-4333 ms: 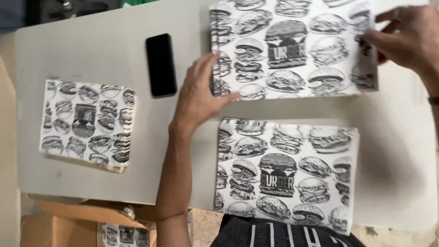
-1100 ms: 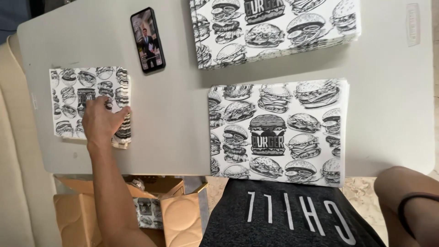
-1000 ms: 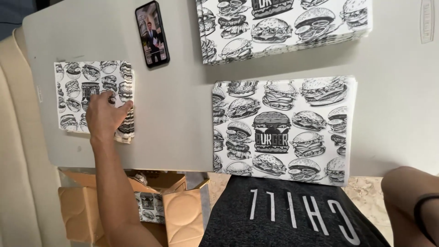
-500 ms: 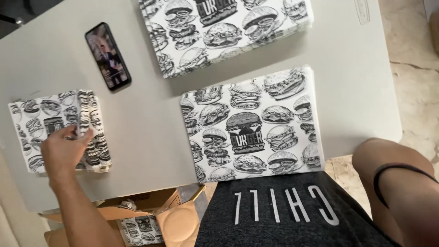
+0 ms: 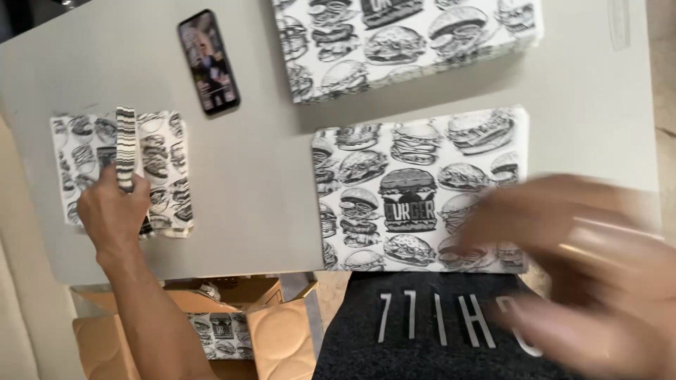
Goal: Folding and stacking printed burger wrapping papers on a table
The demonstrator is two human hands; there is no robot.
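On the left part of the grey bench (image 5: 246, 211), the left hand (image 5: 113, 211) rests over a small stack of burger-printed paper wrappers (image 5: 162, 169), its fingers pinched on a thin bunch of sheets (image 5: 126, 144) raised on edge, so the striped edges face the camera. Held this way, the bunch seems to be separated from the sheets lying flat under it, with the thumb side steadying the stack. The raised bunch runs with its long axis away from the person, toward the far side of the bench, while the flat stack lies roughly square to the near edge. The right hand (image 5: 577, 260) sweeps across the lower right, too blurred to tell whether it is spread or curled; it passes over the near corner of a large printed stack (image 5: 415, 190) right in front of the person, whose long side runs left to right. A second large printed stack (image 5: 408, 42) lies beyond it, slightly angled, well apart from the small one. A dark phone (image 5: 208, 62) with its screen lit lies between the small stack and the far stack, its long axis pointing away from the person. Below the bench edge, an open cardboard box (image 5: 232, 331) holds more printed paper.
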